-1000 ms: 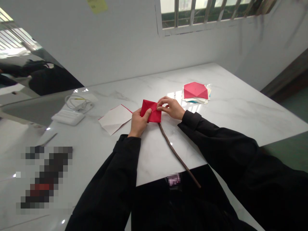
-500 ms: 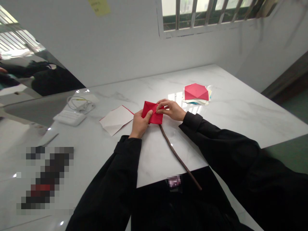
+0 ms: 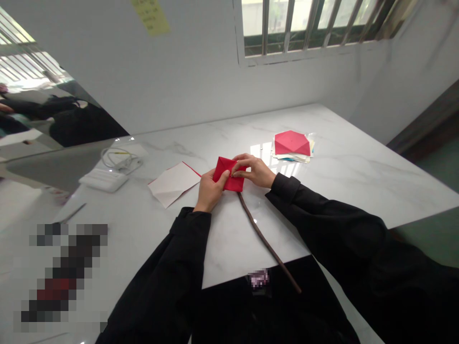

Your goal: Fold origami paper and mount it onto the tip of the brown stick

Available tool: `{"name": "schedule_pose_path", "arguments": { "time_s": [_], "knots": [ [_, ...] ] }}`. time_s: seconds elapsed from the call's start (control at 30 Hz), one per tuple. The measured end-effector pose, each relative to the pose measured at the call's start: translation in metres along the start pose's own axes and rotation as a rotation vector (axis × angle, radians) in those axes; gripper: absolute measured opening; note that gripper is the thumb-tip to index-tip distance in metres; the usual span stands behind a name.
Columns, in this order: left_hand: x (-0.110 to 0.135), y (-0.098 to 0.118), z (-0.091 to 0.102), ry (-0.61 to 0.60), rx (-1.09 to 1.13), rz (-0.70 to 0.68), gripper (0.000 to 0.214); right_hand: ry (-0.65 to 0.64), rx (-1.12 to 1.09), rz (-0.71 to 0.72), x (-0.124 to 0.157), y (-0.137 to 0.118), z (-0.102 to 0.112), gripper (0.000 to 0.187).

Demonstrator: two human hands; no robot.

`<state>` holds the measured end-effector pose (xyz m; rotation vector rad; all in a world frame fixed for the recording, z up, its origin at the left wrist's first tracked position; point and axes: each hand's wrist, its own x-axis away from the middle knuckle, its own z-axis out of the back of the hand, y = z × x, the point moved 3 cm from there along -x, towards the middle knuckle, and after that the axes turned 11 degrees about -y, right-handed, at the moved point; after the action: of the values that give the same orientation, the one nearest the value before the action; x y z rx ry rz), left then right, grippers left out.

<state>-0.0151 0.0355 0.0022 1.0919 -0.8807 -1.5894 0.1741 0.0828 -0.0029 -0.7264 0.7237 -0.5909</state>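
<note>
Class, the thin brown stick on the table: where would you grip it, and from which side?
Probably its near end, from the person's side: the brown stick lies flat on the table, but that end juts past the edge, leaving room beneath for fingers. Red paper crowds its far end.

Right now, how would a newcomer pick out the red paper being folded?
On the white marble table below the barred window, look near the middle. The small folded red paper sits pinched between the left hand and right hand, at the top end of a brown stick. The other red sheet lies untouched on a stack farther right.
</note>
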Motion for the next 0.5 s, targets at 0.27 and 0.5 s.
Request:
{"name": "schedule_pose_path", "arguments": {
  "time_s": [0.27,0.5],
  "knots": [
    [0.0020,0.0014,0.0001,-0.006,-0.020,0.027,0.038,-0.005,0.044,0.006,-0.0003,0.0005,-0.0029,0.005],
    [0.0036,0.0045,-0.0015,-0.013,0.013,0.038,0.041,0.022,-0.066,-0.060,-0.0005,-0.0013,-0.0092,0.015]
  ]
}}
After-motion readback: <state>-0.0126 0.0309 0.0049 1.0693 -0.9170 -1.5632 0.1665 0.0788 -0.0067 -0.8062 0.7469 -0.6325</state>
